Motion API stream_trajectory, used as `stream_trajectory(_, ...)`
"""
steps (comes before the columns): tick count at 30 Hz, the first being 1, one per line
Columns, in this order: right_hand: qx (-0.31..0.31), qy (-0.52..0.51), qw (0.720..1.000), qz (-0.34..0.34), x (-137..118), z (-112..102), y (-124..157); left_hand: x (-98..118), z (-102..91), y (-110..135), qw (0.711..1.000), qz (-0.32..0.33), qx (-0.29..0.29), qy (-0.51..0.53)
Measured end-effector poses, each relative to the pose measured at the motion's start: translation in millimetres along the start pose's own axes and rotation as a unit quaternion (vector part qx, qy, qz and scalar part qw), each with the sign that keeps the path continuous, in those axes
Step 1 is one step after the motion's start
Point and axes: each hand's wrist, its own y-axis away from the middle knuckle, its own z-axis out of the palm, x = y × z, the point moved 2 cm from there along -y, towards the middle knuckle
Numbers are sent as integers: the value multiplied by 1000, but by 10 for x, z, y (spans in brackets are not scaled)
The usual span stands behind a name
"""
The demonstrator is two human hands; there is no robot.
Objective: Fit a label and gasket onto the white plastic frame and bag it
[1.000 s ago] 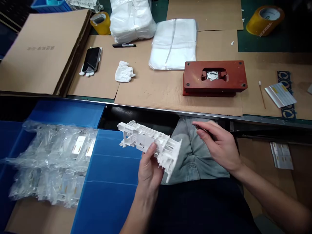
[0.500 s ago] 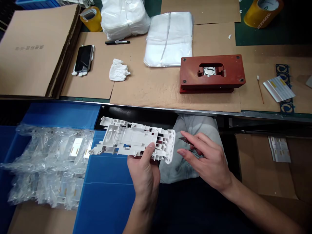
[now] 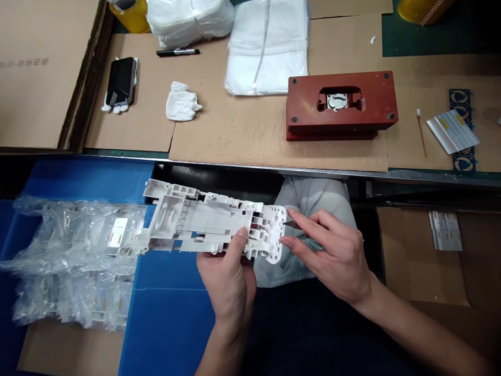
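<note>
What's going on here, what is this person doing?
A person sits at a cardboard-covered workbench. Their left hand grips a white molded plastic part from below, while their right hand pinches a small blade, its tip close to the part's end. To their left, clear bagged pieces lie in a blue bin, and a red block sits on the bench ahead.
</note>
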Motion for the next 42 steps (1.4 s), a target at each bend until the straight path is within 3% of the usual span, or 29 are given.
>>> stream_trajectory(11, 10, -38, 999, 22, -1, 8, -25, -14, 17, 15, 1000, -19, -7, 6)
stream_trajectory(21, 12, -14, 999, -44, -37, -9, 30, -30, 13, 28, 1000, -19, 11, -5)
stream_trajectory(30, 34, 6, 998, -50, -57, 37, 99, -35, 25, 39, 1000, -12, 17, -6)
stream_trajectory(33, 10, -5, 996, -86, -57, 40, 148, -33, 25, 6, 1000, -5, 12, -3)
stream_trajectory(35, -32, -68, 990, -116, -2, 28, 188, -25, 10, -41, 1000, -3, 1, 7)
stream_trajectory(38, -70, -184, 979, -49, 229, -31, 210, -5, -65, -131, 999, -10, 3, 32)
stream_trajectory(40, -65, -188, 979, 41, 435, -93, 181, 17, -130, -176, 998, -14, 7, 55)
stream_trajectory(42, -59, -145, 984, 90, 605, -165, 121, 44, -161, -184, 995, -35, -28, 90)
